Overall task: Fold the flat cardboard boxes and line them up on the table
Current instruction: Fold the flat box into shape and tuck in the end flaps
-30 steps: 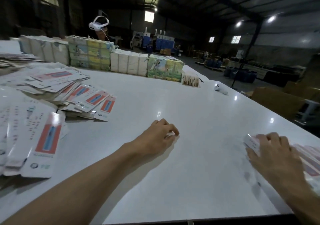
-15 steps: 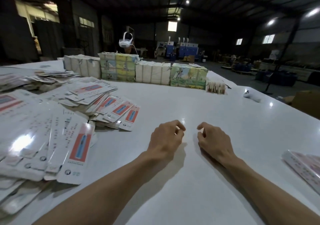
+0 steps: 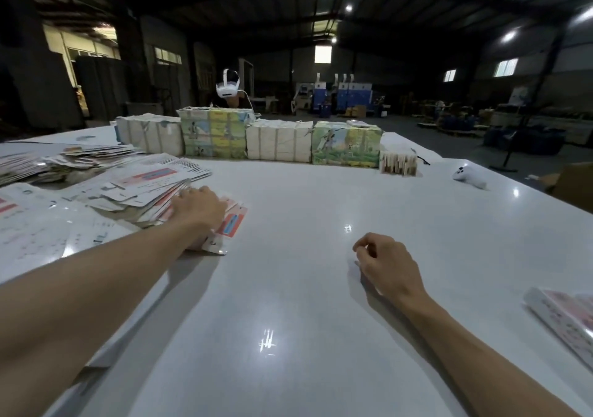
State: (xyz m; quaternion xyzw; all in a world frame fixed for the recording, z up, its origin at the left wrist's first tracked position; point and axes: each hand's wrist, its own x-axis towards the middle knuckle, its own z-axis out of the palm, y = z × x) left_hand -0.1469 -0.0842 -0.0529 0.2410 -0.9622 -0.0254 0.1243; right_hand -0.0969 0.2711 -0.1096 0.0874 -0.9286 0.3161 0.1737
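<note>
Left hand (image 3: 199,211) lies on the heap of flat white-and-red cardboard boxes (image 3: 144,185); I cannot tell whether it pinches one. Right hand (image 3: 385,262), loosely curled and empty, rests on the glossy white table (image 3: 288,304), well apart.

2 bare forearms; left hand (image 3: 197,206) and right hand (image 3: 385,264) bare too, uncovered to frame edge.
</note>
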